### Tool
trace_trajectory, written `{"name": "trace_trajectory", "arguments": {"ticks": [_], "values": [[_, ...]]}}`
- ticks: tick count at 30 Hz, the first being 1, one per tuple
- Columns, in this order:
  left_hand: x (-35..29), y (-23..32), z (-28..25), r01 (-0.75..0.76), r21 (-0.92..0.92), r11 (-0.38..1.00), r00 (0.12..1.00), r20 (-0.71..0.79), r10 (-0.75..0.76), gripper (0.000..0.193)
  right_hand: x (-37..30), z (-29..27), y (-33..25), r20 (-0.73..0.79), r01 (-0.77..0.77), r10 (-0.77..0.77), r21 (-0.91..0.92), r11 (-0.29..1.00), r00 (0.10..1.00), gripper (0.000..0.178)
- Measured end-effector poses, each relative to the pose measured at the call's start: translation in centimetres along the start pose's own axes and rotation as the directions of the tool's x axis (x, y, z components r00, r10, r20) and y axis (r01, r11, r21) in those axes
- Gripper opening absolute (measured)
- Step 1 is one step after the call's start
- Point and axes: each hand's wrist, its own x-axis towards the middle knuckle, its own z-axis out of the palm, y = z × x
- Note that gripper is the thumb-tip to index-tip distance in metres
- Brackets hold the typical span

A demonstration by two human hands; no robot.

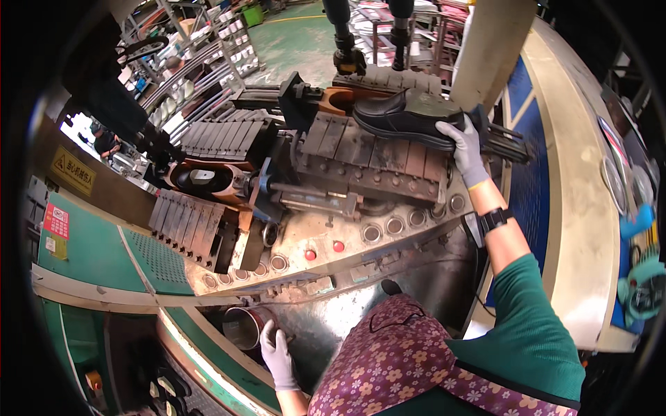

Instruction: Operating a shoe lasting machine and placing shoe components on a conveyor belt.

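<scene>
A black shoe lies sideways over the slatted metal pads of the machine at the upper right. My right hand, in a pale work glove, grips one end of the shoe, thumb and fingers closed about it. Lower down and to the left, my left hand, gloved too, is beside a reddish-brown metal pot. Its fingers are stretched and apart, and their tips touch or nearly touch the pot's side. The palm side of this hand is hidden.
Another slatted press station stands left of the shoe. Red buttons and round metal buttons line the machine's front edge. Dark press rods hang from above. A beige column rises behind the shoe. Dark shoes sit at lower left.
</scene>
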Motion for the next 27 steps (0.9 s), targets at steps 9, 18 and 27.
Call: {"name": "trace_trajectory", "arguments": {"ticks": [9,18,27], "values": [[-3.1,-2.6,4.3,0.252,-0.083,0.964,0.955,-0.137,-0.262,0.035,14.3,3.0,11.6,0.074,-0.169,0.161,0.115,0.979,0.984,0.054],[-6.9,-8.6,6.1,0.445,-0.11,0.889,0.864,-0.207,-0.459,0.027,16.5,5.0,16.0,0.25,-0.332,0.281,0.194,0.923,0.927,0.05],[-6.1,-11.2,9.2,0.504,-0.103,0.858,0.853,-0.094,-0.513,0.031,18.3,0.6,19.6,0.499,-0.017,0.313,-0.511,0.859,0.808,0.076]]}}
